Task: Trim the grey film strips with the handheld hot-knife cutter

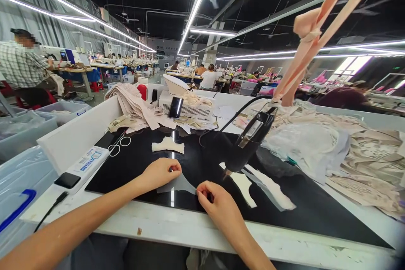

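Observation:
My left hand (162,173) pinches the upper edge of a thin, see-through whitish sheet piece (181,184) over the black work surface (196,160). At its right end, the fingertips of my right hand (218,199) are closed on the pointed corner. The piece is stretched between both hands. Beyond my left hand lies a small cream fabric piece (167,145) with a curved edge. To the right of my right hand are a cream cut piece (243,185) and a longer one (274,189) with a translucent strip along it. Above them hangs a black handheld tool (253,139), nozzle downward.
Peach fabric straps (300,59) suspend the tool, with a black cable (234,116) curving leftward. Fabric piles (370,164) and a clear plastic bag (303,147) lie right. At left are a white box (90,162), a phone (67,180) and a blue-handled bin (28,202). A co-worker (23,63) sits far left.

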{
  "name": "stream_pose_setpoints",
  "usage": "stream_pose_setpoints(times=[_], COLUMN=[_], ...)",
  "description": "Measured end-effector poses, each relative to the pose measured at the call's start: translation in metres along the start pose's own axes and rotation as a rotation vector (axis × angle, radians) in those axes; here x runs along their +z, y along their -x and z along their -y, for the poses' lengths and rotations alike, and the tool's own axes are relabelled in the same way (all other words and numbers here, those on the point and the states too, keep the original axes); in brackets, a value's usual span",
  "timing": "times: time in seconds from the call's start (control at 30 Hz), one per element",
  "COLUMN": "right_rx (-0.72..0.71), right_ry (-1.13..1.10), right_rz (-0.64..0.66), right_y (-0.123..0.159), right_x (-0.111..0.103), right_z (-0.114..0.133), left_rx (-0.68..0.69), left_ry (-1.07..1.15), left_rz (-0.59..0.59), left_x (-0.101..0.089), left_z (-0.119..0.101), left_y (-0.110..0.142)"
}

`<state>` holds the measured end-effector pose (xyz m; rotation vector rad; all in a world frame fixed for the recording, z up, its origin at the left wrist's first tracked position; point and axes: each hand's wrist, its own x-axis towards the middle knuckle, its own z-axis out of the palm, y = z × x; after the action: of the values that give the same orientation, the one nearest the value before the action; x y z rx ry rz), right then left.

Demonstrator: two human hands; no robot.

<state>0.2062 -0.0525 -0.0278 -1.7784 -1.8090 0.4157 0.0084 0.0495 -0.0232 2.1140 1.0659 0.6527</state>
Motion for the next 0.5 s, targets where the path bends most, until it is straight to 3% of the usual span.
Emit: stream_pose_setpoints(times=[0.13, 0.23, 0.5], right_rx=[-0.007, -0.014, 0.141], right_ry=[-0.006, 0.001, 0.203], right_rz=[-0.018, -0.031, -0.267], right_y=[0.006, 0.02, 0.038], right_x=[0.002, -0.009, -0.09], right_z=[-0.003, -0.009, -0.078], left_rx=[-0.024, -0.063, -0.146], left_ry=[0.042, 0.13, 0.284], left_rz=[-0.021, 0.0, 0.001], left_x=[0.001, -0.001, -0.003], left_z=[0.008, 0.013, 0.026], left_y=[-0.005, -0.002, 0.013])
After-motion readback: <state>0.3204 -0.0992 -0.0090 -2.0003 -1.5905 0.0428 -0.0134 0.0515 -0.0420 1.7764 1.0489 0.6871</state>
